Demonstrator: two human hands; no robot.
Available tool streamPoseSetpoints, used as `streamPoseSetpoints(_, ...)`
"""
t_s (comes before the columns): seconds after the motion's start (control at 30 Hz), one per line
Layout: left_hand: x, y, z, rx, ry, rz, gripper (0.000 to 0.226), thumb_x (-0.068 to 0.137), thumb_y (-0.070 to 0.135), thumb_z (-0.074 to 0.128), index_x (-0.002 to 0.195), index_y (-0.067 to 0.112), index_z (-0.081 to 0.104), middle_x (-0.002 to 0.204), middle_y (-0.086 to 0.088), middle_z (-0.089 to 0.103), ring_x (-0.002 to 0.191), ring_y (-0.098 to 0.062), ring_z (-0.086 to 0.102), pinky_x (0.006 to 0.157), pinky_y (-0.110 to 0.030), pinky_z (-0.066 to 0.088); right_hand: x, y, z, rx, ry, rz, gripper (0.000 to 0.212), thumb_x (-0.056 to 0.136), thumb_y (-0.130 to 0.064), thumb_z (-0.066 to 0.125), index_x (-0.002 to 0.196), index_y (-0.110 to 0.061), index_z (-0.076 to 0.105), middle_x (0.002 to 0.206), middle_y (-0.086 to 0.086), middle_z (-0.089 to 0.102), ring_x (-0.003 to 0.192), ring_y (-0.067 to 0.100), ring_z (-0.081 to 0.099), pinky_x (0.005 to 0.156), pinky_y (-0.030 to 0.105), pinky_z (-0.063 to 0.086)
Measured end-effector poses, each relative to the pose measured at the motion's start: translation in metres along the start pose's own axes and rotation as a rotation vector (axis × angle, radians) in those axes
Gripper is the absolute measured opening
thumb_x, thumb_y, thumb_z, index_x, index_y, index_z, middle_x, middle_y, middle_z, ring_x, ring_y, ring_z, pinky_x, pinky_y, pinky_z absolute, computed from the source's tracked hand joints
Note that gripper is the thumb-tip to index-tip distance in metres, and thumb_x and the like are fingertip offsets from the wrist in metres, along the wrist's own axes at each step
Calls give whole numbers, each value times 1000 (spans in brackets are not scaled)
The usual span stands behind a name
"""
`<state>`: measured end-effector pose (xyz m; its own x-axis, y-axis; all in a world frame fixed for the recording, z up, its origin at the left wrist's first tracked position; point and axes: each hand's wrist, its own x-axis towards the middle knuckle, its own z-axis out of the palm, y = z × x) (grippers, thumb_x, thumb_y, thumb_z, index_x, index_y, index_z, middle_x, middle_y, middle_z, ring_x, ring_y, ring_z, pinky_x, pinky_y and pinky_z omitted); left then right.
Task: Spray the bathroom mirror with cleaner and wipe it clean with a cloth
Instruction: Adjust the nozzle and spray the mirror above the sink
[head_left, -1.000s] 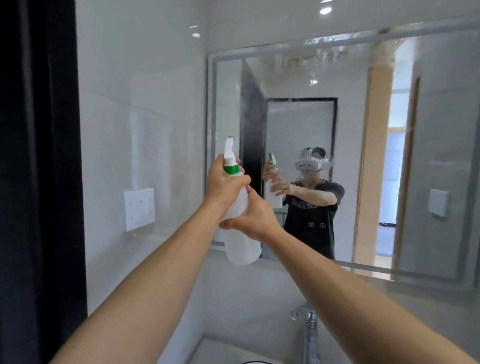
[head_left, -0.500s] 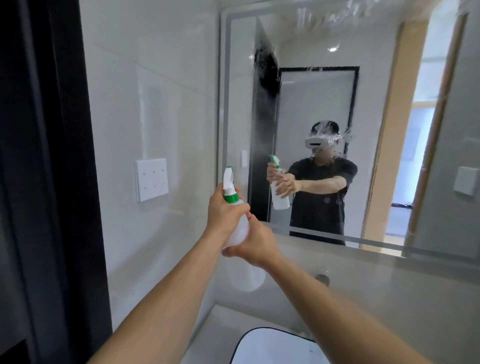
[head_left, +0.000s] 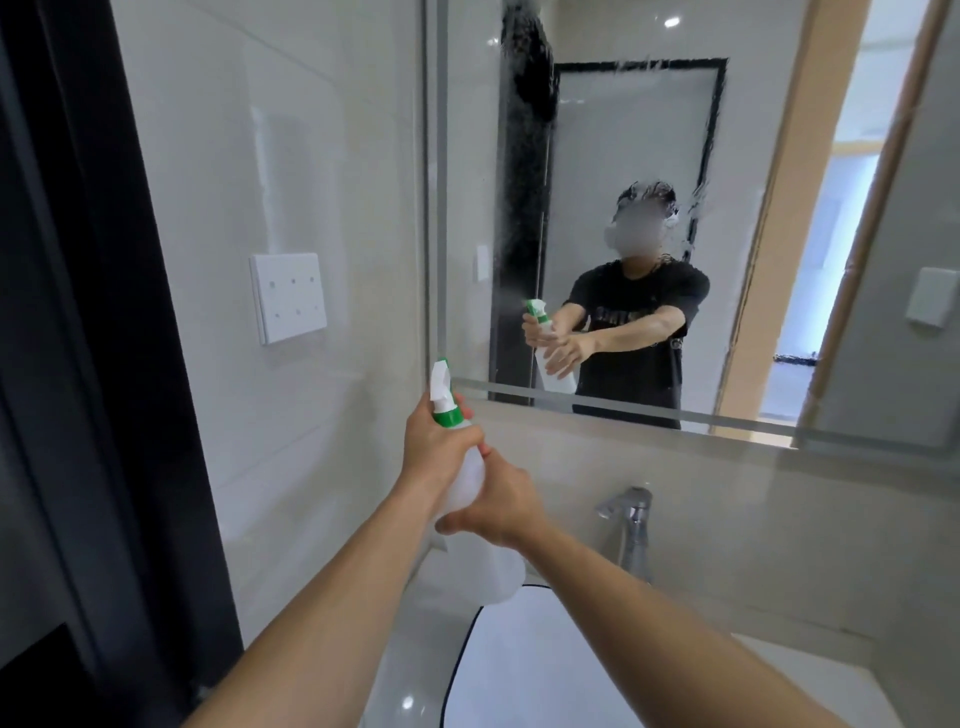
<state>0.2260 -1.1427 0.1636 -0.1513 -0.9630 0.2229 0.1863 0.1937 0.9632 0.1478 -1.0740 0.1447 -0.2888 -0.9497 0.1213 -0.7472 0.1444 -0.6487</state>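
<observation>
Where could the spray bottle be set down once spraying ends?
Bare countertop lies right of the sink basin, behind the right forearm. The strip between the basin and the left wall is narrower. Around the faucet it is crowded.

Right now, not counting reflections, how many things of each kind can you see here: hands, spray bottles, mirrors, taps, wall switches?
Hands: 2, left and right, both holding the bottle
Bottle: 1
Mirror: 1
Tap: 1
Switch: 1
Total: 6
</observation>
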Motion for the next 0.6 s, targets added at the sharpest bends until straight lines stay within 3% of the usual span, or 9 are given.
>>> streamPoseSetpoints(0.13, -8, -19, -3, -25, -8, -67, 37, 67, -9, 66, 98, 11, 62, 81, -6, 63, 72, -26, 62, 72, -47, 60, -4, 12, 19, 8, -25, 52, 92, 55, -43, 90, 133, -21, 46, 114, -3, 65, 104, 19, 62, 86, 33, 55)
streamPoseSetpoints(0.23, -12, -28, -4, -16, -22, -79, 40, 70, -12, 66, 102, 12, 62, 89, -4, 66, 73, -23, 63, 69, -39, 59, -6, 19, 25, -10, -33, 75, 94, 55, -45, 90, 134, -20, 44, 115, -2, 64, 106, 18, 61, 87, 33, 55)
streamPoseSetpoints(0.37, -17, -35, 1, 30, -38, -85, 47, 69, -8, 69, 108, 18, 63, 103, 1, 70, 84, -23, 66, 77, -41, 61, -9, 29, 27, -5, -37, 103, 100, 56, -44, 90, 139, -21, 40, 115, -3, 62, 102, 16, 59, 86, 33, 55)
streamPoseSetpoints(0.5, -20, -35, 13, 30, -69, -92, 39, 71, -9, 66, 104, 12, 62, 92, -1, 68, 76, -22, 64, 66, -33, 60, -13, 38, 20, 12, -24, 125, 94, 57, -42, 90, 136, -20, 43, 112, -3, 63, 97, 15, 58, 85, 32, 55)
streamPoseSetpoints(0.6, -23, -39, 27, 8, -89, -117, 38, 65, -4, 66, 97, 15, 64, 83, -2, 66, 76, -24, 65, 71, -40, 60, -19, 44, 12, 21, -6, 142, 92, 57, -41, 90, 134, -20, 45, 113, -3, 65, 101, 17, 61, 88, 35, 56)
